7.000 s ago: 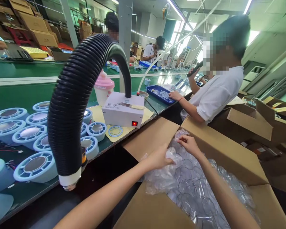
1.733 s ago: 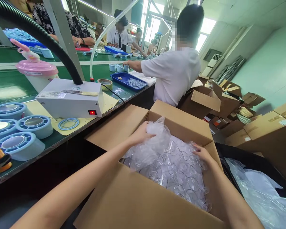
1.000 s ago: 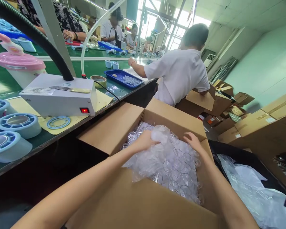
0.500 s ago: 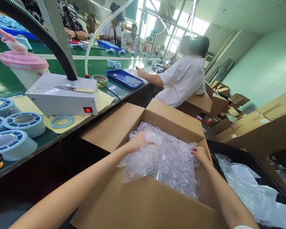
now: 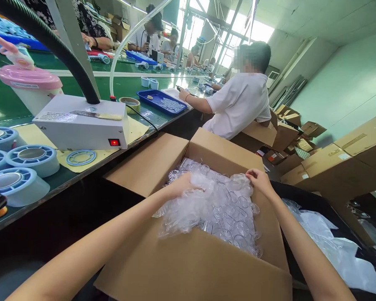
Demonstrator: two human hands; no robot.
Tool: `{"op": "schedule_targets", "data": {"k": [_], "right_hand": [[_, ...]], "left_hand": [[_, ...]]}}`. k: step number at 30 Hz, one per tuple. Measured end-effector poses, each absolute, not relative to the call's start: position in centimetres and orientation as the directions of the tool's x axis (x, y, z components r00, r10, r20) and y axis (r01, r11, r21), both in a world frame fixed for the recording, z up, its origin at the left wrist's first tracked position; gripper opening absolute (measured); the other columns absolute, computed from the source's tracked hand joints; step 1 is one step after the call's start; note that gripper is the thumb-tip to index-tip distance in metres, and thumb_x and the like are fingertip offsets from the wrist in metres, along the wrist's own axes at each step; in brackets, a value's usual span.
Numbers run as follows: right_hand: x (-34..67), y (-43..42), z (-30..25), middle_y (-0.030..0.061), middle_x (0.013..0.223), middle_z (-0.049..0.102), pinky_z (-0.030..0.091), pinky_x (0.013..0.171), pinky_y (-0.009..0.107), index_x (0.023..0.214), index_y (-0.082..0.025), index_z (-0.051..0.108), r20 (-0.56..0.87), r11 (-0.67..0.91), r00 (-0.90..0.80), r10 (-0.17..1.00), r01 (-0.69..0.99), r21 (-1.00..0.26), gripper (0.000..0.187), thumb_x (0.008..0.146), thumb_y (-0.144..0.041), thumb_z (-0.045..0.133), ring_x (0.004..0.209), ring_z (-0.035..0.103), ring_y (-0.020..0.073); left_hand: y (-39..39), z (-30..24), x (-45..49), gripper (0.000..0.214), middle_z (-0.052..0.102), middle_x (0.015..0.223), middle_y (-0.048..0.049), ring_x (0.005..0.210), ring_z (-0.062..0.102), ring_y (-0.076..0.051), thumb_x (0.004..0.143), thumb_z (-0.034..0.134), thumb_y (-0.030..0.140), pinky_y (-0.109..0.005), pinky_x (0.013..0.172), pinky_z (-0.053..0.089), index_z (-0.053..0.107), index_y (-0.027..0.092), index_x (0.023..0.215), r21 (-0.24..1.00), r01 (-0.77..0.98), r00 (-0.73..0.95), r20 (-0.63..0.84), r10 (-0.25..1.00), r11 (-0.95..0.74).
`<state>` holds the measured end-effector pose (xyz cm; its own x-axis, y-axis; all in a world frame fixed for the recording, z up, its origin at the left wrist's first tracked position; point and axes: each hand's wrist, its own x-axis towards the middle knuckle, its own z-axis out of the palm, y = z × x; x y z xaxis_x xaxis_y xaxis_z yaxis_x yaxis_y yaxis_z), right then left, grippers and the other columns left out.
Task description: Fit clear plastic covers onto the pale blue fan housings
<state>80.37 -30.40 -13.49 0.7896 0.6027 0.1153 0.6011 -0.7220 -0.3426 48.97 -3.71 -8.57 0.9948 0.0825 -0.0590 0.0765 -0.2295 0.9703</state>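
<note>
An open cardboard box (image 5: 207,271) stands in front of me, filled with a clear plastic bag (image 5: 207,209) of transparent round parts. My left hand (image 5: 183,186) presses on a bunched part of the bag near the box's left side, fingers curled into the plastic. At the box's far right corner, my right hand (image 5: 259,179) pinches the bag's edge. Both forearms reach in from below.
A green workbench (image 5: 25,110) at left carries a white box unit (image 5: 81,127) with a black hose, blue-white round housings (image 5: 31,156) and a pink-lidded container (image 5: 29,85). A seated person in a white shirt (image 5: 241,102) works beyond the box. Cardboard boxes (image 5: 341,167) and a plastic-lined bin (image 5: 329,234) stand right.
My right hand has moved up to the far corner of the box and gathered the bag's edge. My left hand stays on the bunched plastic.
</note>
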Motion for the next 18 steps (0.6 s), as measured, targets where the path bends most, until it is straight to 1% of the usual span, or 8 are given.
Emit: {"op": "schedule_targets", "data": {"k": [2, 4, 7, 10, 12, 14, 16, 18], "right_hand": [[80.0, -30.0, -14.2, 0.0076, 0.114, 0.064, 0.055, 0.084, 0.041, 0.114, -0.015, 0.061, 0.108, -0.738, 0.81, 0.577, 0.573, -0.356, 0.026, 0.095, -0.032, 0.06, 0.097, 0.064, 0.0205], [79.2, -30.2, -15.3, 0.008, 0.116, 0.063, 0.055, 0.085, 0.041, 0.115, -0.016, 0.062, 0.092, -0.766, 0.84, 0.534, 0.527, -0.369, 0.025, 0.095, -0.031, 0.06, 0.099, 0.064, 0.0207], [77.4, -31.0, -16.9, 0.0079, 0.116, 0.064, 0.055, 0.084, 0.039, 0.113, -0.017, 0.063, 0.07, -0.791, 0.877, 0.476, 0.461, -0.402, 0.024, 0.095, -0.033, 0.059, 0.097, 0.064, 0.0201], [76.1, -31.5, -16.8, 0.0072, 0.115, 0.065, 0.055, 0.083, 0.038, 0.111, -0.017, 0.064, 0.074, -0.773, 0.884, 0.462, 0.442, -0.454, 0.023, 0.095, -0.034, 0.059, 0.096, 0.065, 0.02], [75.8, -31.2, -15.6, 0.0068, 0.112, 0.065, 0.055, 0.081, 0.037, 0.109, -0.017, 0.064, 0.088, -0.731, 0.867, 0.491, 0.465, -0.499, 0.022, 0.095, -0.033, 0.059, 0.094, 0.065, 0.0192], [75.1, -30.4, -13.7, 0.0059, 0.107, 0.066, 0.056, 0.079, 0.036, 0.105, -0.016, 0.064, 0.104, -0.658, 0.825, 0.555, 0.513, -0.552, 0.021, 0.096, -0.033, 0.058, 0.089, 0.065, 0.0178], [73.5, -29.2, -11.9, 0.0039, 0.097, 0.067, 0.055, 0.077, 0.035, 0.097, -0.015, 0.065, 0.118, -0.544, 0.747, 0.654, 0.573, -0.613, 0.02, 0.095, -0.034, 0.059, 0.083, 0.064, 0.016], [70.7, -27.8, -10.6, 0.002, 0.087, 0.067, 0.054, 0.075, 0.034, 0.089, -0.015, 0.065, 0.142, -0.396, 0.643, 0.753, 0.614, -0.683, 0.022, 0.093, -0.036, 0.062, 0.077, 0.064, 0.0149]], "left_hand": [[-3.7, -9.1, 48.9, 0.017, 0.068, 0.095, -0.0037, 0.091, 0.065, -0.019, 0.086, 0.067, 0.027, -0.038, 0.084, 0.054, 0.065, 0.011, 0.09, 0.972, 0.071, 0.996, -0.058, 0.067, -0.222], [-3.4, -9.4, 48.5, 0.016, 0.068, 0.09, -0.003, 0.087, 0.065, -0.018, 0.084, 0.068, 0.027, -0.037, 0.082, 0.054, 0.065, 0.011, 0.087, 0.973, 0.078, 0.995, -0.063, 0.076, -0.217], [-2.7, -9.5, 47.7, 0.018, 0.069, 0.085, -0.0024, 0.083, 0.066, -0.018, 0.078, 0.072, 0.026, -0.035, 0.079, 0.054, 0.065, 0.012, 0.086, 0.977, 0.081, 0.994, -0.064, 0.09, -0.199], [-1.9, -9.2, 47.1, 0.018, 0.071, 0.08, -0.002, 0.079, 0.065, -0.018, 0.071, 0.074, 0.027, -0.032, 0.075, 0.053, 0.065, 0.013, 0.079, 0.981, 0.075, 0.992, -0.057, 0.109, -0.178], [-1.6, -9.1, 46.9, 0.017, 0.07, 0.076, -0.0019, 0.076, 0.065, -0.018, 0.069, 0.074, 0.027, -0.031, 0.072, 0.052, 0.064, 0.013, 0.074, 0.982, 0.075, 0.991, -0.054, 0.124, -0.173], [-1.7, -9.0, 47.0, 0.015, 0.069, 0.076, -0.0025, 0.075, 0.064, -0.017, 0.069, 0.072, 0.024, -0.031, 0.071, 0.051, 0.063, 0.013, 0.073, 0.983, 0.068, 0.99, -0.045, 0.133, -0.169], [-2.2, -8.9, 47.3, 0.013, 0.07, 0.078, -0.0035, 0.076, 0.064, -0.018, 0.068, 0.07, 0.022, -0.03, 0.072, 0.051, 0.064, 0.013, 0.074, 0.985, 0.048, 0.989, -0.024, 0.144, -0.164], [-3.3, -8.6, 47.7, 0.018, 0.07, 0.081, -0.0039, 0.079, 0.063, -0.02, 0.066, 0.07, 0.021, -0.029, 0.072, 0.05, 0.064, 0.014, 0.08, 0.988, 0.011, 0.987, 0.014, 0.159, -0.156]]}}
